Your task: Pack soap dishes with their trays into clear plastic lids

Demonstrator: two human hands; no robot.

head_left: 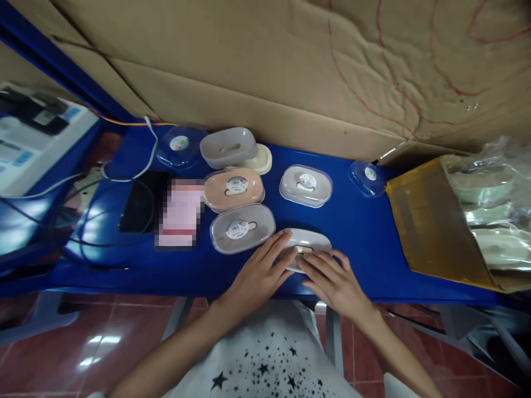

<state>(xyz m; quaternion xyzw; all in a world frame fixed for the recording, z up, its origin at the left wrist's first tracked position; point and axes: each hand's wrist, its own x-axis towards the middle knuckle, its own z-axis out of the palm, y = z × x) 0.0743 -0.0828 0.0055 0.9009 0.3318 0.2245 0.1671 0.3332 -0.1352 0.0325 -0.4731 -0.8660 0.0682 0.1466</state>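
Note:
A pale grey oval soap dish (pixel 315 238) with a slot in its middle lies near the front edge of the blue table. My left hand (pixel 259 271) grips its left end, fingers on the rim. From the right, my right hand (pixel 335 278) holds the same dish, with fingertips by a small cream piece (pixel 304 250) in the slot. Just left sits a grey soap dish under a clear lid (pixel 243 228), with a round label. Behind that is a peach lidded soap dish (pixel 234 189). Another lidded dish, pale grey (pixel 306 186), stands behind my hands.
An open grey dish (pixel 228 148) leans on a cream tray (pixel 262 158) at the back. Clear lids lie at the back left (pixel 181 146) and right (pixel 368 178). A cardboard box (pixel 435 221) of wrapped dishes stands right. Cables (pixel 152 138) and a pixelated pink item (pixel 181 213) lie left.

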